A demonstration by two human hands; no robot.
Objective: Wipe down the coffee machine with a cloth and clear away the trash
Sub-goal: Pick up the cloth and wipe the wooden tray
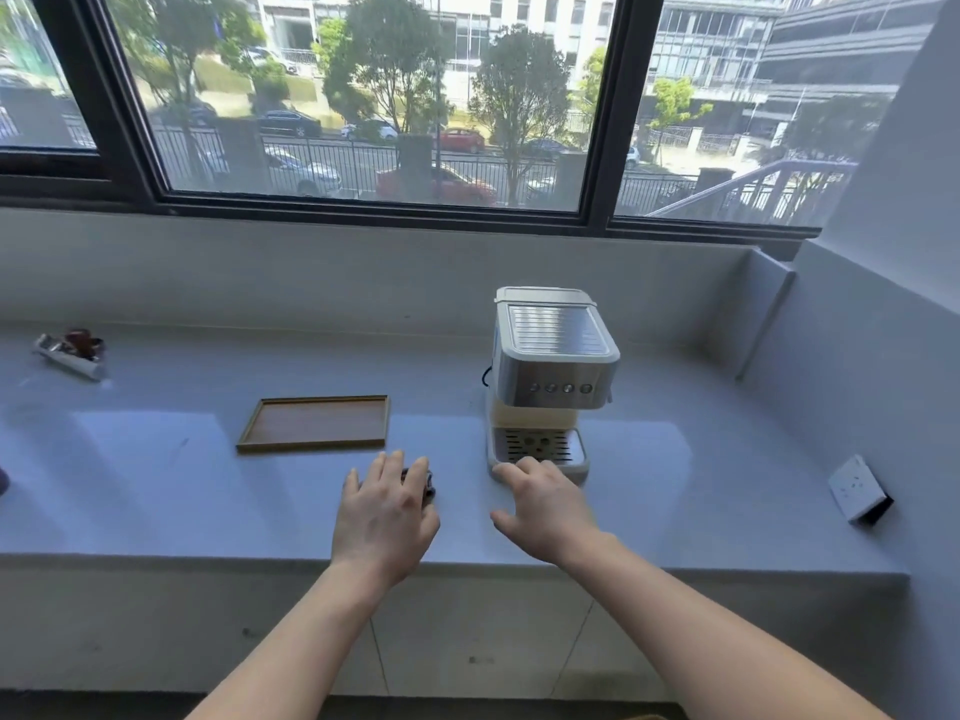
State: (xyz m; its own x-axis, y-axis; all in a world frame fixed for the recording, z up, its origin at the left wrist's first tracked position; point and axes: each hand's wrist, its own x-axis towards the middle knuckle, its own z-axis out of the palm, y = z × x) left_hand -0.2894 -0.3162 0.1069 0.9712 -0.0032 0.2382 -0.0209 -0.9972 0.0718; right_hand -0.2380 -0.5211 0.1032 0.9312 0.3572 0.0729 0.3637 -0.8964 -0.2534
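Left hand (pixel 387 517), fingers spread, rests on a small dark wrapper (pixel 429 490) near the surface (pixel 156 485) front. Right hand (pixel 545 506): loosely curled, empty, just before the coffee machine (pixel 553 376). I note a wooden tray (pixel 317 423) behind the left hand and more trash (pixel 72 350) far left.

A cream-and-steel coffee machine (pixel 553 376) is pictured standing upright on a pale countertop (pixel 156 459), its ribbed metal top and four round buttons turned toward the camera. A small, dark red crumpled wrapper (pixel 429 486) is seen just left of the machine's base, partly covered by the left hand (pixel 382 517). White and dark red litter (pixel 70 350) is piled well apart at the far left.
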